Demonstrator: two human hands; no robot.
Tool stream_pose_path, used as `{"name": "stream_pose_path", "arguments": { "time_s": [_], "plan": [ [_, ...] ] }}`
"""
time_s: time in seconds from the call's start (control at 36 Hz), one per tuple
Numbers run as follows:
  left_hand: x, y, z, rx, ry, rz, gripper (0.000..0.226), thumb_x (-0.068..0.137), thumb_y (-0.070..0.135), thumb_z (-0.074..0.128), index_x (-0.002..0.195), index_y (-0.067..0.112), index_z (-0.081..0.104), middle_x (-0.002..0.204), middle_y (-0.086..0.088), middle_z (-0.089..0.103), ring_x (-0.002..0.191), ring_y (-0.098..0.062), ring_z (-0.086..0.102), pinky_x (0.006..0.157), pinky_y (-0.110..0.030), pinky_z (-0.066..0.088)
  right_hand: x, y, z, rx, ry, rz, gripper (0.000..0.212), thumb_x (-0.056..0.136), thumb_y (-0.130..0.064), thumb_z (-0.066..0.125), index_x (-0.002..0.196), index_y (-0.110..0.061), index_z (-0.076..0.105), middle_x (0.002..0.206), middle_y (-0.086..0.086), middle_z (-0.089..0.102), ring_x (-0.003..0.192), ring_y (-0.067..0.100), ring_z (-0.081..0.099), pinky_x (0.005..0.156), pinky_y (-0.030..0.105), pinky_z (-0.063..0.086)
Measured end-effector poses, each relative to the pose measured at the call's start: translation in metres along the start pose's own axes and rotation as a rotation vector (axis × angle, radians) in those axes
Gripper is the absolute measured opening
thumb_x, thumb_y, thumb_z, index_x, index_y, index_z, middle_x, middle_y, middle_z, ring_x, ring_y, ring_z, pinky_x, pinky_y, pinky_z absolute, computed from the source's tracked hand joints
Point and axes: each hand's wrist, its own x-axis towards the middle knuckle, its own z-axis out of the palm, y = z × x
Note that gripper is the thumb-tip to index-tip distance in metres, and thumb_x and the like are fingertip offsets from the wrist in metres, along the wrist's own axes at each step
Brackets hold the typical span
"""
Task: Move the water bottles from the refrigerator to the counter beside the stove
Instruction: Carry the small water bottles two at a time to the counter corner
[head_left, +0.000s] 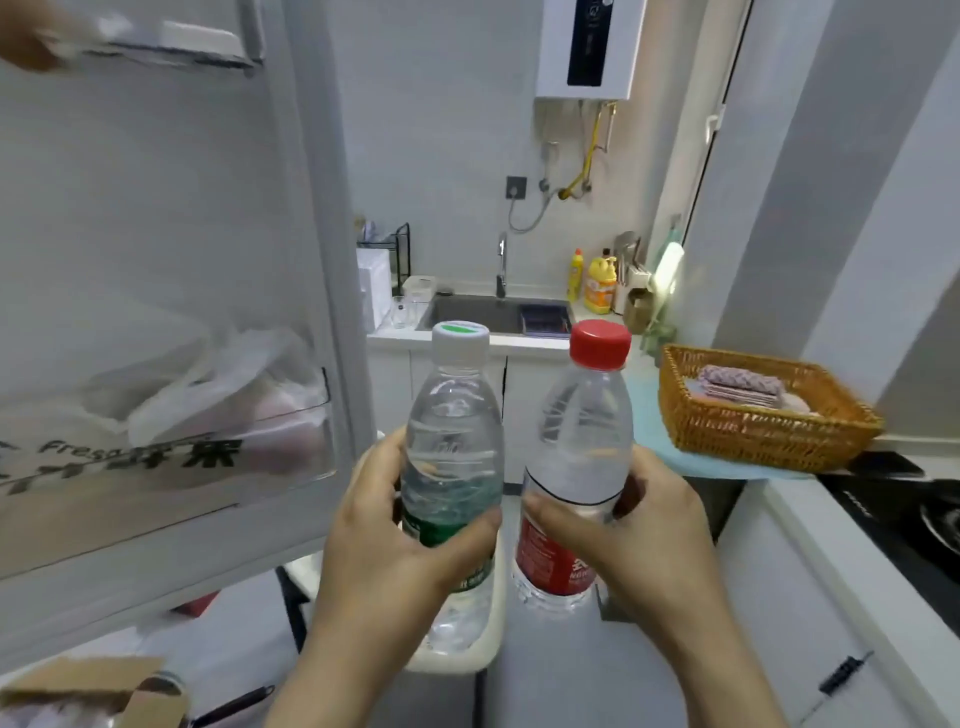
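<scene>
I hold two clear water bottles upright in front of me, side by side. My left hand (384, 525) grips the green-labelled bottle (452, 447) with a white cap around its middle. My right hand (623, 530) grips the red-labelled bottle (582, 441) with a red cap. The open refrigerator door (171, 291) stands at the left, its shelf holding plastic bags. The counter (779, 499) beside the black stove (914, 519) runs along the right, below the bottles' level.
A wicker basket (758, 431) with folded cloths sits on a light blue mat on the right counter. The sink (483, 314), tap, glasses and detergent bottles (597, 283) lie straight ahead. A cardboard box (88, 691) is at the bottom left.
</scene>
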Motion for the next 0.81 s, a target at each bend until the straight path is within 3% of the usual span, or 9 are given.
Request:
{"name": "stream_pose_path", "arguments": {
  "time_s": [0.11, 0.25, 0.36, 0.47, 0.67, 0.81],
  "plan": [
    [0.004, 0.007, 0.044, -0.009, -0.117, 0.034, 0.054, 0.061, 0.017, 0.084, 0.098, 0.047, 0.06, 0.095, 0.018, 0.068, 0.083, 0.003, 0.066, 0.066, -0.013, 0.05, -0.003, 0.016, -0.041, -0.029, 0.098, 0.043, 0.037, 0.053, -0.04, 0.084, 0.085, -0.033, 0.066, 0.083, -0.023, 0.07, 0.077, -0.002, 0.067, 0.066, 0.034, 0.059],
    [0.007, 0.013, 0.092, -0.049, -0.265, 0.069, 0.052, 0.061, 0.017, 0.084, 0.101, 0.04, 0.061, 0.095, 0.015, 0.069, 0.085, 0.001, 0.066, 0.068, -0.01, 0.049, -0.015, 0.031, -0.086, -0.069, 0.221, 0.083, 0.034, 0.056, -0.032, 0.084, 0.085, -0.035, 0.067, 0.083, -0.023, 0.07, 0.079, -0.004, 0.066, 0.068, 0.023, 0.053],
    [0.012, 0.018, 0.126, -0.096, -0.404, 0.084, 0.054, 0.061, 0.02, 0.084, 0.106, 0.039, 0.06, 0.098, 0.015, 0.069, 0.088, 0.0, 0.066, 0.068, -0.01, 0.05, -0.023, 0.041, -0.113, -0.101, 0.328, 0.157, 0.034, 0.057, -0.032, 0.085, 0.087, -0.036, 0.068, 0.083, -0.023, 0.071, 0.079, -0.005, 0.066, 0.07, 0.025, 0.053],
    [0.019, 0.021, 0.159, -0.145, -0.525, 0.116, 0.058, 0.061, 0.019, 0.085, 0.102, 0.048, 0.058, 0.1, 0.017, 0.068, 0.089, 0.003, 0.066, 0.071, -0.015, 0.051, -0.03, 0.049, -0.135, -0.128, 0.447, 0.217, 0.034, 0.059, -0.028, 0.086, 0.083, -0.041, 0.066, 0.083, -0.027, 0.07, 0.079, -0.008, 0.065, 0.066, 0.018, 0.049],
    [0.035, 0.027, 0.211, -0.239, -0.737, 0.182, 0.059, 0.06, 0.022, 0.086, 0.109, 0.041, 0.058, 0.101, 0.013, 0.069, 0.092, -0.002, 0.067, 0.077, -0.023, 0.055, -0.038, 0.057, -0.159, -0.198, 0.683, 0.31, 0.036, 0.059, -0.032, 0.085, 0.088, -0.04, 0.066, 0.086, -0.027, 0.07, 0.082, -0.007, 0.065, 0.07, 0.023, 0.052],
    [0.042, 0.032, 0.24, -0.272, -0.883, 0.255, 0.062, 0.062, 0.027, 0.085, 0.112, 0.048, 0.055, 0.109, 0.015, 0.064, 0.101, 0.002, 0.061, 0.086, -0.028, 0.052, -0.048, 0.057, -0.166, -0.255, 0.837, 0.381, 0.038, 0.057, -0.034, 0.085, 0.089, -0.039, 0.067, 0.086, -0.027, 0.069, 0.081, -0.009, 0.064, 0.067, 0.021, 0.05]
  ]
}}
